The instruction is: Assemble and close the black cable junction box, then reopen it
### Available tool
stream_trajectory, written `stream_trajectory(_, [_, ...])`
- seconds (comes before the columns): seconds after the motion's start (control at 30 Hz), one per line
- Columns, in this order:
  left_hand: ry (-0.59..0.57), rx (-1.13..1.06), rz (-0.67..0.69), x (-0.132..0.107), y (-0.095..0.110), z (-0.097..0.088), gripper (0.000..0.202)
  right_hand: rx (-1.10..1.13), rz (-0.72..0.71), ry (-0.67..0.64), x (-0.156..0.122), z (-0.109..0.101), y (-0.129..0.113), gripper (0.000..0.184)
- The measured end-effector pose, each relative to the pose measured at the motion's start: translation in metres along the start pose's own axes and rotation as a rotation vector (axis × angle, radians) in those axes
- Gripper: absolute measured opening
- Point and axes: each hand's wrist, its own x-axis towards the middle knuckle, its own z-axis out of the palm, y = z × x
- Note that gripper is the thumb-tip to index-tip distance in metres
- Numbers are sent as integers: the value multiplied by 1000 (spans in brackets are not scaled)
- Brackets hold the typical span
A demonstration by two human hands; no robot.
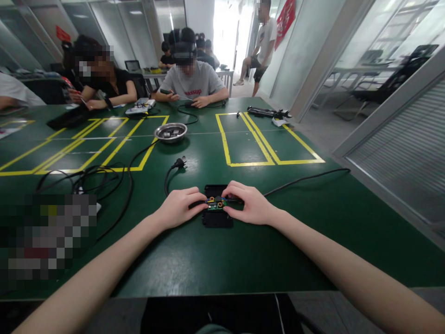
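Observation:
A small green circuit board with copper-coloured coils and thin coloured wires is between my hands, over an opened black plastic case. One case half lies nearer to me, and part of another dark half shows behind the board. My left hand is closed, thumb and fingers pinching the board's left end where a black cable enters. At the right end, my right hand pinches the board beside the other black cable. My fingertips partly hide both cable ends.
A power plug lies behind my left hand, and a metal bowl of small parts stands farther back. Coiled black cables are at left. Yellow tape marks the green table. A co-worker sits opposite, holding a tool.

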Motion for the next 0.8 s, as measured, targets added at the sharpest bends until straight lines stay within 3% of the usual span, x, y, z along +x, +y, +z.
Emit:
stream_trajectory(0.4, [52,-58,72,-4,10,-8,28,-45,-86,14,-5,-4,-5,19])
stream_trajectory(0.63, [3,-110,130,-5,15,-14,30,-43,-241,60,-7,-6,-6,18])
stream_trajectory(0.8, [-16,-149,93,-6,15,-10,29,-14,-250,5,-7,-7,-7,20])
